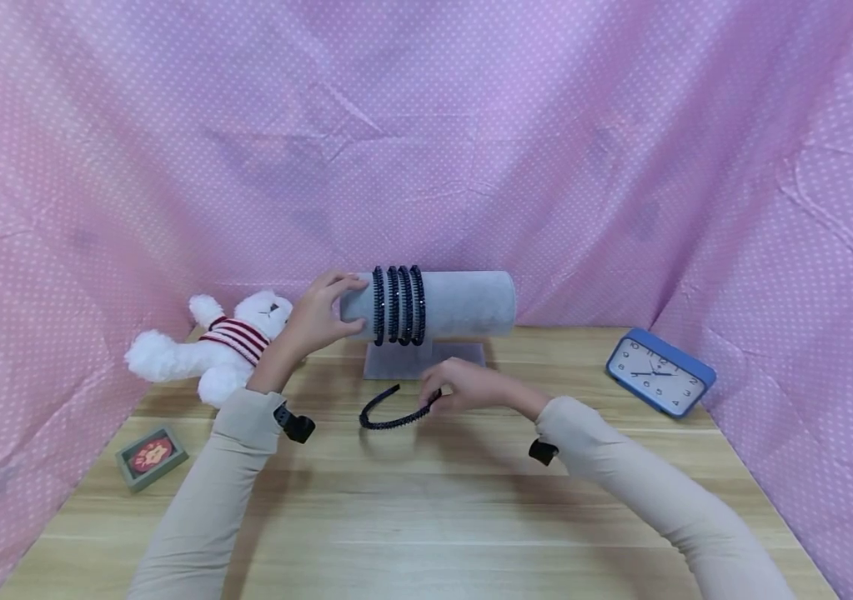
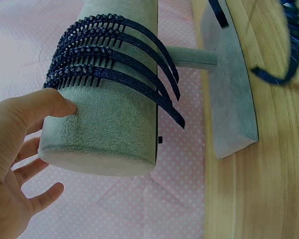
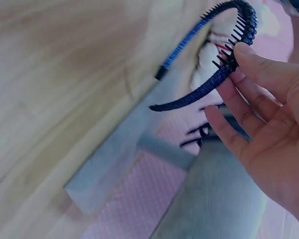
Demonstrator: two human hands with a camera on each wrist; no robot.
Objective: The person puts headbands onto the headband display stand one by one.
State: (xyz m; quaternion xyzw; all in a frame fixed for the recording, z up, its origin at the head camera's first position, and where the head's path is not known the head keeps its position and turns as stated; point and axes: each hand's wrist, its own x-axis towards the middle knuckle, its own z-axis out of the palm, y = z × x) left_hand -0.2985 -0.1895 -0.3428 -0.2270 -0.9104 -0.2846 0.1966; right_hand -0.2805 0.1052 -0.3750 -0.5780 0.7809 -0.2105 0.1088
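Observation:
A padded grey headband display stand (image 1: 464,304) carries several dark beaded headbands (image 1: 405,307) side by side toward its left end. My left hand (image 1: 318,312) grips that end of the roll, thumb on the front and fingers over the top. In the left wrist view the thumb (image 2: 60,104) presses the plush beside the nearest headband, with other fingers spread past the end. In front of the stand, my right hand (image 1: 464,387) pinches another dark headband (image 1: 392,423) between thumb and fingers. In the right wrist view its toothed inner side (image 3: 234,32) and both tips show.
A white plush toy (image 1: 234,342) in a striped top lies left of the stand. Nearer on that side is a small framed flower picture (image 1: 152,457). A blue clock (image 1: 659,372) leans at the right. Pink dotted cloth (image 1: 426,150) surrounds the wooden table (image 1: 426,533).

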